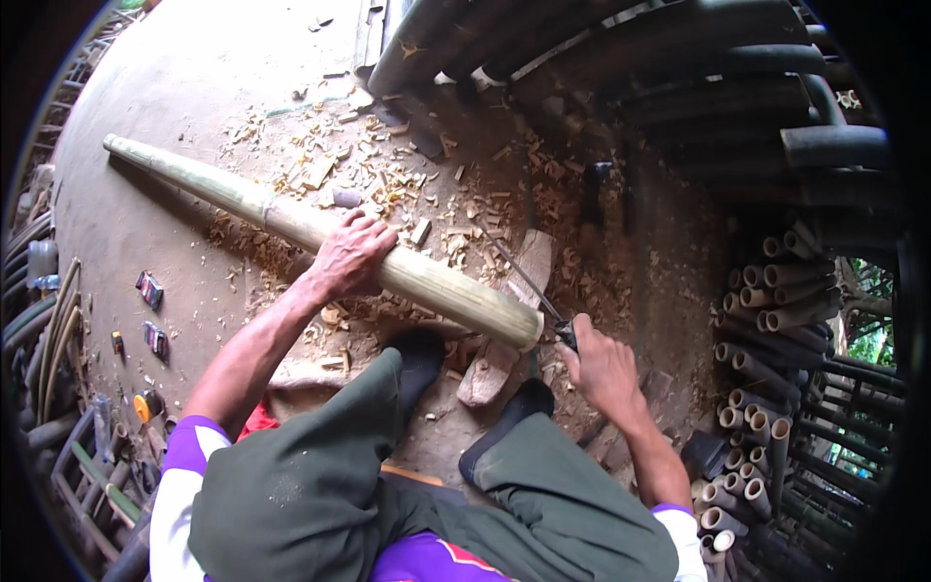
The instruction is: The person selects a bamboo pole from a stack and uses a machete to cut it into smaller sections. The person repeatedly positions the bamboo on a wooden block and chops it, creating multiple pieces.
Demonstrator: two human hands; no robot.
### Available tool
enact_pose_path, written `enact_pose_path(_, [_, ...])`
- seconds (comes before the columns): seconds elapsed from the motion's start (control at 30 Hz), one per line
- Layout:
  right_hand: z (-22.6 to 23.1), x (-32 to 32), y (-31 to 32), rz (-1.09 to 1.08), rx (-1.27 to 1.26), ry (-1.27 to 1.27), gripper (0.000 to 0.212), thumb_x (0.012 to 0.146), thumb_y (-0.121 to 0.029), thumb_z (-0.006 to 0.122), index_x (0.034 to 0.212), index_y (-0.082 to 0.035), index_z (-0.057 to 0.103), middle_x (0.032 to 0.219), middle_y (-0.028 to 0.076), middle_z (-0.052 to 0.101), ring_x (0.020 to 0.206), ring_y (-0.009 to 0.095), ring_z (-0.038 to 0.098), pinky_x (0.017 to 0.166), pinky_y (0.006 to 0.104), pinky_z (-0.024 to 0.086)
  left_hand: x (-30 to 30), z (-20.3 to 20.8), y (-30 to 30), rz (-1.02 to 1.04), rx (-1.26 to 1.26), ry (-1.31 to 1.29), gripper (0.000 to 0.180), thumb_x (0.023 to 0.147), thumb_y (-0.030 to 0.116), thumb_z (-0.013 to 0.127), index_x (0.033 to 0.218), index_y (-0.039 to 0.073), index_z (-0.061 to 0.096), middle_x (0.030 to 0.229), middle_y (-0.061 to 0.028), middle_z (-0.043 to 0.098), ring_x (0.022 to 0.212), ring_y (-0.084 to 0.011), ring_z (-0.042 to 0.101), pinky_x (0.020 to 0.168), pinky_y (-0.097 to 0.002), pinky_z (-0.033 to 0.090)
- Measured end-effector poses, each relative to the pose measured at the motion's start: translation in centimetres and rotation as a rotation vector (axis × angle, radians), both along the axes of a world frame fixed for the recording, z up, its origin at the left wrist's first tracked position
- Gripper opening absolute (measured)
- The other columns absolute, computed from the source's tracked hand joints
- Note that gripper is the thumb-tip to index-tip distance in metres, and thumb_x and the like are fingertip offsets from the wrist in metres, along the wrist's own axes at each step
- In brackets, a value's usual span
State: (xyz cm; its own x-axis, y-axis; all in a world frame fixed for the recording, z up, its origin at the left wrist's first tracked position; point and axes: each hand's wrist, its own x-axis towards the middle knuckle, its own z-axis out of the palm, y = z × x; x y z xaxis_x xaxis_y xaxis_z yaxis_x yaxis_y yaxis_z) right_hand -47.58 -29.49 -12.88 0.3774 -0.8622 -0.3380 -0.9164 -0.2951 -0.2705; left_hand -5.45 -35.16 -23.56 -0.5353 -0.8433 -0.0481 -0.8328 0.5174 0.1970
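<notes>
A thick, pale green bamboo pole (456, 291) lies slantwise in front of me, its cut end near my right hand and its narrower end far off to the left. My left hand (354, 254) is wrapped over the middle of the pole. Under the near end sits a rough wooden block (488, 373), which shows on both sides of the pole. My right hand (603, 367), just right of the cut end, grips the dark handle of a long narrow-bladed tool (529, 278). Its thin blade points up and left, passing beyond the pole's end; whether it touches the bamboo I cannot tell.
Wood shavings and chips (320, 170) litter the floor around the pole. Small boxes (150, 289) and an orange-and-black round item (147, 405) lie at the left. Stacked cut bamboo tubes (752, 417) stand at the right, with dark bamboo poles (679, 78) above. My feet flank the block.
</notes>
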Motion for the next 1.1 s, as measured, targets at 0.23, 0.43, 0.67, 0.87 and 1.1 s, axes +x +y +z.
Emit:
enact_pose_path(0.23, [-4.0,-1.7,1.4,0.038,-0.007,0.005,0.030,0.097,-0.019,0.074,0.109,-0.004,0.051,0.090,0.023,0.072,0.074,0.044,0.075,0.058,0.0519,0.058,-0.5,-0.9,0.5,0.005,-0.217,0.053,0.065,0.061,0.024,0.087,0.119,0.005,0.064,0.110,-0.0128,0.068,0.113,-0.0308,0.066,0.113,-0.0479,0.045])
enact_pose_path(0.43, [2.7,2.1,0.4,0.086,-0.159,-0.183,0.030,0.098,-0.020,0.073,0.106,-0.003,0.050,0.087,0.020,0.072,0.068,0.042,0.072,0.058,0.0497,0.058,0.2,-1.2,1.2,0.042,-0.190,0.065,0.061,0.062,0.020,0.086,0.117,0.005,0.064,0.107,-0.0129,0.069,0.113,-0.0311,0.067,0.112,-0.0460,0.046])
enact_pose_path(0.67, [-4.0,-1.9,0.7,-0.003,0.133,0.124,0.031,0.096,-0.016,0.073,0.107,-0.003,0.047,0.090,0.024,0.071,0.082,0.046,0.072,0.065,0.0549,0.055,-0.6,-0.6,0.5,-0.003,-0.180,0.090,0.057,0.068,0.016,0.080,0.120,0.004,0.064,0.107,-0.0125,0.067,0.107,-0.0294,0.067,0.106,-0.0460,0.049])
enact_pose_path(0.87, [3.8,2.4,0.1,0.106,-0.234,-0.360,0.036,0.095,-0.017,0.077,0.113,0.000,0.050,0.082,0.024,0.071,0.068,0.042,0.072,0.061,0.0466,0.060,0.1,-1.9,1.9,0.046,-0.350,0.085,0.062,0.069,0.017,0.080,0.127,0.001,0.064,0.119,-0.0155,0.070,0.117,-0.0326,0.067,0.112,-0.0493,0.046])
enact_pose_path(1.1, [-3.5,-1.6,-0.2,0.079,-0.033,0.012,0.042,0.094,-0.022,0.078,0.116,0.000,0.050,0.080,0.023,0.071,0.071,0.045,0.073,0.061,0.0527,0.057,0.0,-3.0,2.1,0.059,-0.408,0.088,0.058,0.073,0.015,0.077,0.128,0.003,0.065,0.124,-0.0157,0.070,0.121,-0.0333,0.066,0.112,-0.0502,0.046])
